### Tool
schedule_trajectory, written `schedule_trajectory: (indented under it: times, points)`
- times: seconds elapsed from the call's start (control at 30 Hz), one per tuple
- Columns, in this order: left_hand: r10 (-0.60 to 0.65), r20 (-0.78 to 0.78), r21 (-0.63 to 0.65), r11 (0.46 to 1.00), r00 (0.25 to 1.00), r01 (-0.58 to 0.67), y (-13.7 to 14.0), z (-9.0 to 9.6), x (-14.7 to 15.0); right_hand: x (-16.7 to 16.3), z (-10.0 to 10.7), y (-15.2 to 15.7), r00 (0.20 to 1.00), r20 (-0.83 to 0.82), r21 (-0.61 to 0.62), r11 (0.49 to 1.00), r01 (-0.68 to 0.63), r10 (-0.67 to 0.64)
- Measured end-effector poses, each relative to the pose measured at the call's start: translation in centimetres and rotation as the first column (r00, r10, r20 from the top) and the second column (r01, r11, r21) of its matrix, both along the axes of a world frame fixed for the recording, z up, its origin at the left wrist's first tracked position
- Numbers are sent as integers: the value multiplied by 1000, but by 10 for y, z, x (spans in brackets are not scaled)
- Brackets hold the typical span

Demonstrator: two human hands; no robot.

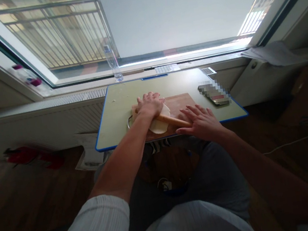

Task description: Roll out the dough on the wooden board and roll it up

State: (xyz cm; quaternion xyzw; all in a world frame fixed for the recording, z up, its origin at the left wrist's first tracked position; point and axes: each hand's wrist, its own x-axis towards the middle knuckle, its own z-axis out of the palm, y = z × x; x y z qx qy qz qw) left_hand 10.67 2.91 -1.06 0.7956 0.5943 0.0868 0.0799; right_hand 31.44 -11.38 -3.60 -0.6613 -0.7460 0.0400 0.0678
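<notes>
A light wooden rolling pin (175,121) lies slantwise across a flat, pale sheet of dough (158,127) on a wooden cutting board (183,101). My left hand (150,104) lies over the upper left end of the pin and part of the dough, its fingers stretched out and apart. At the lower right end, my right hand (203,123) rests against the pin with its fingers spread and its thumb pointing left. Neither hand has its fingers wrapped round the pin. The pin's left end is hidden under my left hand. A metal ring handle (129,122) shows at the board's left edge.
The board sits on a small blue-edged table (108,118). A phone-like dark object (214,95), partly blurred, lies at right. On the windowsill stand a clear bottle (113,63) and a white keyboard-like object (167,68). Papers (275,54) lie at far right.
</notes>
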Motion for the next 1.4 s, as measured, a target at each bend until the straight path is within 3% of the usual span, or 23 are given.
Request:
schedule_trajectory:
  times: [0.3,0.53,0.7,0.87,1.3,1.4]
  points:
    - [54,-45,-42,998,998,-56,6,6,11,4,12,9,999,43,-57,998,20,-17]
    - [98,31,97,990,995,-100,-11,4,3,-49,15,-10,994,86,84,994,65,-73]
    - [-77,45,203,977,996,66,-40,-3,-25,-67,16,-16,990,51,108,986,125,-131]
    - [-187,-28,194,963,982,189,-57,-7,-49,-62,15,-7,986,24,65,985,163,-165]
    - [-196,-108,40,979,975,201,-6,-1,-20,-38,21,26,986,55,38,987,158,-160]
    - [-213,-118,5,977,970,215,3,3,-13,-29,21,35,990,101,23,996,92,-93]
